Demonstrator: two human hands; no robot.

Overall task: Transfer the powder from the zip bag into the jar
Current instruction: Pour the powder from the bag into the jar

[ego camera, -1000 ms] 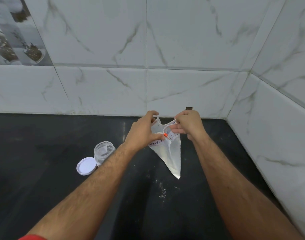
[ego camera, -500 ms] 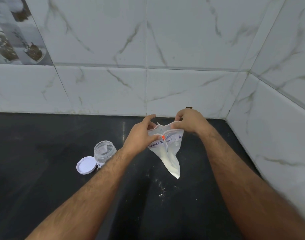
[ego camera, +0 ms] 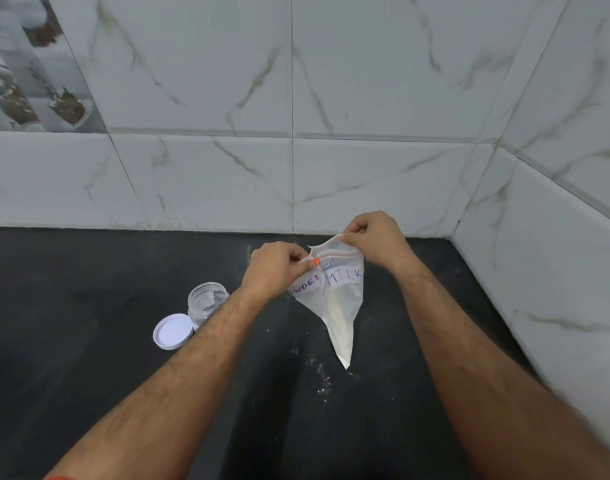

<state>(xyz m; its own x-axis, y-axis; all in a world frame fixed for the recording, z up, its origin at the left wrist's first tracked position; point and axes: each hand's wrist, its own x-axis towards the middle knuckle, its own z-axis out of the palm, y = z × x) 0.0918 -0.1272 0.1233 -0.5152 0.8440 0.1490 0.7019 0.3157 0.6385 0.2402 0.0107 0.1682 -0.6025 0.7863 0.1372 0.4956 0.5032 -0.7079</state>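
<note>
Just one head-worn camera, looking forward and down at the dark table (ego camera: 89, 393), fairly close, facing the marble-tiled wall corner (ego camera: 469, 188) behind the table.

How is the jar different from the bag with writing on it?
The jar stands on the black counter; the zip bag hangs in the air, pinched by the left hand and right hand. The jar looks empty; the bag holds white powder. The jar is round; the bag tapers to a point. Both are see-through.

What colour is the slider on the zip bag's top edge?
Orange-red. The slider sits on the zip bag by the left hand; the head view shows it.
</note>
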